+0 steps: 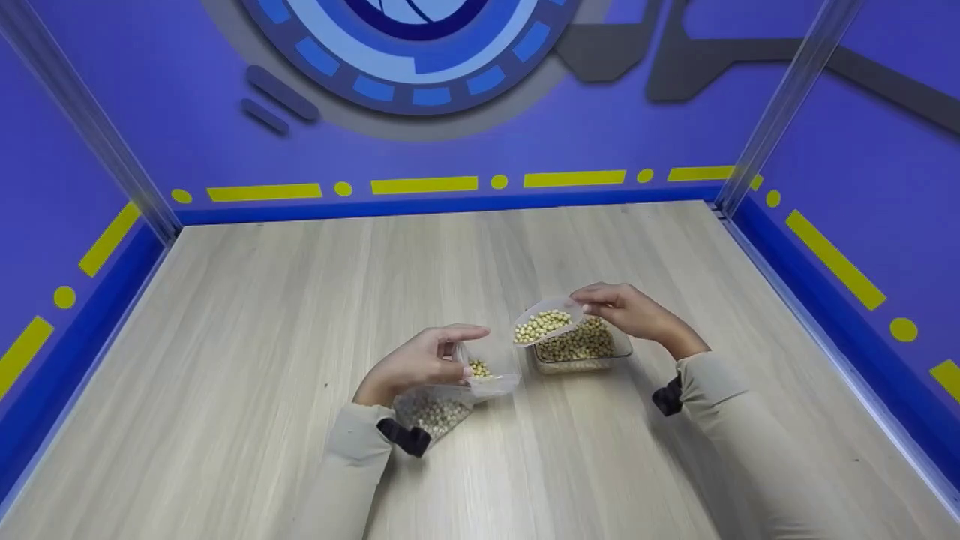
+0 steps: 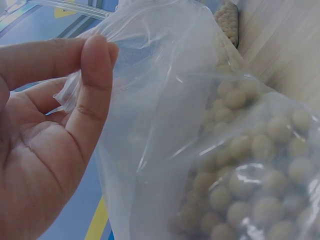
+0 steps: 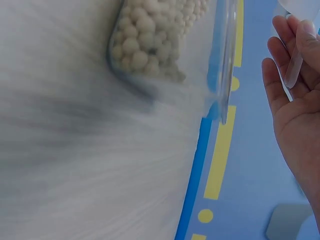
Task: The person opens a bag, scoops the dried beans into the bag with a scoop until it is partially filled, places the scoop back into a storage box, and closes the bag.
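My left hand (image 1: 420, 361) pinches the mouth of a clear plastic bag (image 2: 150, 100) between thumb and fingers, and the bag's mouth gapes toward the middle. Round pale-yellow soybeans (image 2: 267, 210) fill the lower part of the bag, which lies under my left wrist. In my right hand (image 1: 626, 309) is a translucent scoop (image 1: 568, 306), gripped by its short handle. A heap of soybeans (image 1: 541, 325) sits in the scoop, which is tilted toward the bag. Right below the scoop stands a clear rectangular container (image 1: 581, 367) with many soybeans in it.
Pale wood-grain tabletop (image 1: 285, 300) surrounds the bag and container. Blue panels with yellow marks (image 1: 424, 184) rise along the back and both sides. A black wrist strap (image 1: 405, 436) is on the left sleeve, another strap (image 1: 667, 396) on the right.
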Tool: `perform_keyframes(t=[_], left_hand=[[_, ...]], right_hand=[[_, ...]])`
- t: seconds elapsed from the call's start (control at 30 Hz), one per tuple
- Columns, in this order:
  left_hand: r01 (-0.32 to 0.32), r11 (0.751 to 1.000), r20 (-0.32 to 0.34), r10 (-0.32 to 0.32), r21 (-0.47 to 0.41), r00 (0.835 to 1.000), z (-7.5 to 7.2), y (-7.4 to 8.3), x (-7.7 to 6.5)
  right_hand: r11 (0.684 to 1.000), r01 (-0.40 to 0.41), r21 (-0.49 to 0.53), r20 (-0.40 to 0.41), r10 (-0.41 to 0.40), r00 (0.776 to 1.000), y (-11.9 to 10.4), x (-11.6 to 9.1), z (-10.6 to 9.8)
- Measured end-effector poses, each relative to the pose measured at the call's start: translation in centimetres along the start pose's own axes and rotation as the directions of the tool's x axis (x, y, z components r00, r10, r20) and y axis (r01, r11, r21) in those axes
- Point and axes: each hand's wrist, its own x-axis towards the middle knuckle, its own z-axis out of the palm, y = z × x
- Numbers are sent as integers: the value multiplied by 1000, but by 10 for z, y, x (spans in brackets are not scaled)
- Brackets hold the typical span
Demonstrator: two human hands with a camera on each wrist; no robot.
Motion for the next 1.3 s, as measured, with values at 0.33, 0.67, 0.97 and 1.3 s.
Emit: perform_keyframes(t=[0.33, 0.67, 0.97, 1.3], left_hand=[[-25, 1000, 15, 25, 4, 1000, -1, -1, 0], [-5, 1000, 7, 5, -9, 1000, -2, 1, 1], [-3, 1000, 9, 3, -23, 1000, -3, 2, 1], [-25, 1000, 7, 25, 2, 1000, -2, 2, -2]], right_hand=[[998, 56, -20, 25, -55, 998, -12, 7, 10], [992, 119, -40, 60, -117, 991, -23, 15, 15], [968, 203, -149, 82, -192, 978, -31, 19, 13], [952, 228, -202, 103, -211, 972, -33, 23, 13]])
